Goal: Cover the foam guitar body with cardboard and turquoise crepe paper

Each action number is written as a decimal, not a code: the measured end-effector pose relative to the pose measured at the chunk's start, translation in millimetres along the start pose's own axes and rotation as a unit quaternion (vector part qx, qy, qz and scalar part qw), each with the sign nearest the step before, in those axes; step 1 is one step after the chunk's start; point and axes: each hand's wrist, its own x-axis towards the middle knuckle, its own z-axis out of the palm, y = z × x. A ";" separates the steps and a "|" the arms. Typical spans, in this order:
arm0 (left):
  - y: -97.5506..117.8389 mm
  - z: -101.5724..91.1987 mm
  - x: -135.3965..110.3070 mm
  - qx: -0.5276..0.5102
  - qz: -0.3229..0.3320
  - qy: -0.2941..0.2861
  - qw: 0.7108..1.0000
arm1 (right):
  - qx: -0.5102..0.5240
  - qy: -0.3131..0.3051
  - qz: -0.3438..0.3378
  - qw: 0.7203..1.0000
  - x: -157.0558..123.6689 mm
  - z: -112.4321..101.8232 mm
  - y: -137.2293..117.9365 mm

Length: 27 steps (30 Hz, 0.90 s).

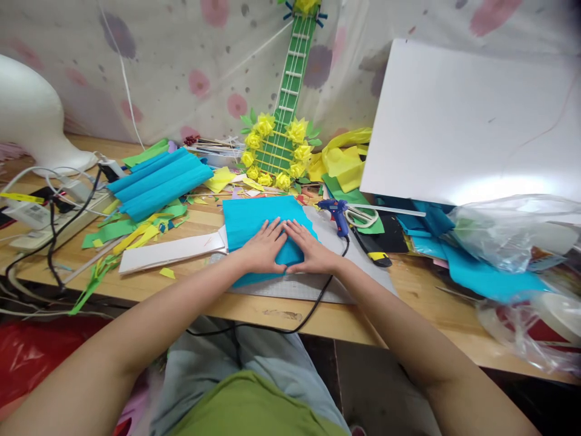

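A sheet of blue crepe paper [254, 221] lies on a grey cutting mat [327, 284] in front of me. My left hand [263, 247] and my right hand [308, 248] both rest flat on the sheet, fingers stretched out, fingertips meeting near its middle. Neither hand holds anything; they press the paper down.
A blue glue gun [336, 213] and scissors [363, 216] lie right of the sheet, the gun's cord running off the table edge. Folded blue paper [158, 181], white strips [172, 251], a green paper guitar with yellow flowers [279, 148], a white board [472, 121], plastic bags [512, 233] and a power strip [49, 221] surround it.
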 end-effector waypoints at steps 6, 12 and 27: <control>1.8 2.8 -0.2 0.011 -0.008 0.013 1.000 | 0.095 0.174 0.186 0.962 19.7 -7.8 15.2; 3.7 2.1 -0.2 0.008 -0.016 0.014 1.000 | 0.072 0.157 0.223 0.959 50.6 19.0 13.3; -2.9 -4.1 3.4 -0.076 -0.030 0.016 0.997 | 0.051 0.195 0.255 0.946 49.9 28.9 14.6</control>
